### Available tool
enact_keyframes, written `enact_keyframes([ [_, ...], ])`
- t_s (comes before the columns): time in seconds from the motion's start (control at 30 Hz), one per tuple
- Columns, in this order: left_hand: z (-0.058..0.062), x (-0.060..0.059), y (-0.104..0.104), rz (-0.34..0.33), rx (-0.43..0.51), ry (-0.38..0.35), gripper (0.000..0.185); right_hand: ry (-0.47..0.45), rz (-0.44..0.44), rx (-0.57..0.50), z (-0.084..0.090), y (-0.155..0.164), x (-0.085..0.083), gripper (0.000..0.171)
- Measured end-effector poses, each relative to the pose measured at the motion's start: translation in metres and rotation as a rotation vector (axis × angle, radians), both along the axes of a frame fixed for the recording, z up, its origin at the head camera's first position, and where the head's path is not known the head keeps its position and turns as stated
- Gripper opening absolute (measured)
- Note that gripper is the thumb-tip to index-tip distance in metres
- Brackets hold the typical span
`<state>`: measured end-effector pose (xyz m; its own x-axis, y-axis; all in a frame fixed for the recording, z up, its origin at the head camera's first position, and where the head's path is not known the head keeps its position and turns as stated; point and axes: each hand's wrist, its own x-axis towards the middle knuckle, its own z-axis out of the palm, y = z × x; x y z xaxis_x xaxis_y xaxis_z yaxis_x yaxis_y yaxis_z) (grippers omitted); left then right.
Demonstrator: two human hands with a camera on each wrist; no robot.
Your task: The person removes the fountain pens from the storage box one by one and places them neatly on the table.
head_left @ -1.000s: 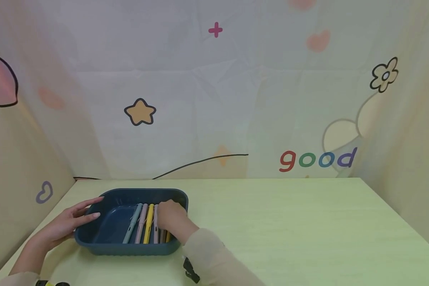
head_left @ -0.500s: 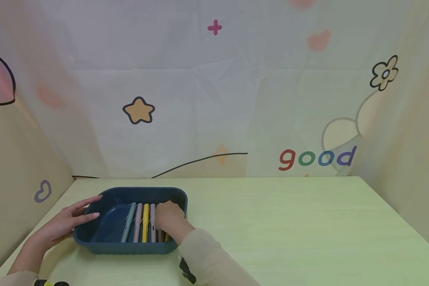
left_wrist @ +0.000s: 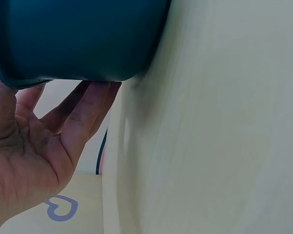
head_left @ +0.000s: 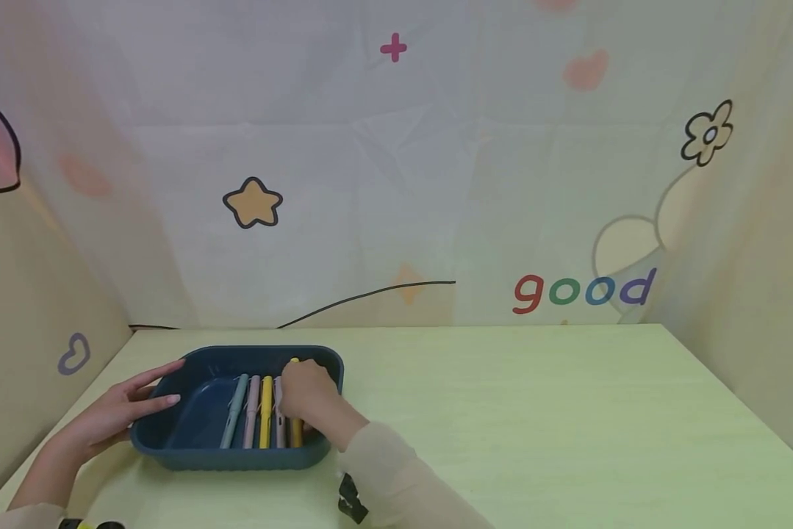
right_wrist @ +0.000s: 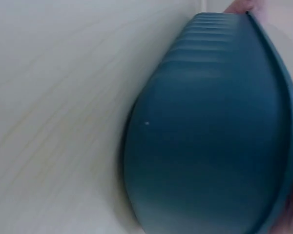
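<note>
A dark blue plastic basin (head_left: 224,460) stands on the left of the table in the head view. Several pens with clips lie side by side inside it: a blue-green pen (head_left: 234,411), a pink pen (head_left: 252,411), a yellow pen (head_left: 266,413) and a lilac pen (head_left: 280,430). My left hand (head_left: 120,411) grips the basin's left end, thumb over the rim and other fingers against the outer wall (left_wrist: 83,39). Reaching into the right end, my right hand (head_left: 309,389) holds a second yellow pen (head_left: 296,432); its fingertips are mostly hidden. The right wrist view shows mainly the basin's outer wall (right_wrist: 205,126).
The pale green table (head_left: 535,419) extends to the right of the basin. A printed cloth (head_left: 343,184) hangs behind and along both sides. A black strap (head_left: 351,499) hangs by the right sleeve.
The second yellow pen, earlier mostly behind my right hand, now shows above and below it, close beside the lilac pen. The row of pens has tilted slightly. My left hand stays on the basin.
</note>
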<state>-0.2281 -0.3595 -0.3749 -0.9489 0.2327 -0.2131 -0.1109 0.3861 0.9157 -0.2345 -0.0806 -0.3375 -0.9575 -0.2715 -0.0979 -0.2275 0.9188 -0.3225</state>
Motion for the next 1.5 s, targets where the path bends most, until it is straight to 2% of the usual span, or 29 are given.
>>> enact_keyframes([
  [0.27, 0.001, 0.003, 0.000, 0.006, 0.030, -0.014, 0.062, -0.029, 0.065, -0.161, 0.015, 0.016, -0.002, 0.011],
  [0.4, 0.000, 0.003, 0.001, 0.015, 0.012, -0.017, 0.063, -0.047, 0.100, -0.299, 0.018, 0.027, -0.007, 0.008],
  [0.63, 0.000, 0.004, 0.001, 0.032, -0.013, -0.009, 0.064, -0.079, 0.137, -0.503, 0.019, 0.049, -0.012, 0.047],
  [0.8, -0.001, 0.003, 0.002, 0.037, -0.035, -0.004, 0.065, -0.121, 0.126, -0.599, 0.021, 0.066, -0.018, 0.056],
  [1.03, -0.002, 0.002, 0.003, 0.043, -0.036, -0.004, 0.066, -0.138, 0.088, -0.645, 0.023, 0.091, -0.030, 0.057],
  [1.2, -0.001, 0.003, 0.003, 0.045, -0.024, -0.004, 0.066, -0.137, 0.046, -0.630, 0.020, 0.108, -0.037, 0.057],
  [1.33, -0.001, 0.003, 0.003, 0.053, -0.022, -0.007, 0.065, -0.134, 0.007, -0.622, 0.012, 0.120, -0.042, 0.056],
  [1.5, -0.004, 0.002, 0.003, 0.057, -0.023, -0.013, 0.065, -0.127, -0.055, -0.593, -0.007, 0.132, -0.052, 0.055],
])
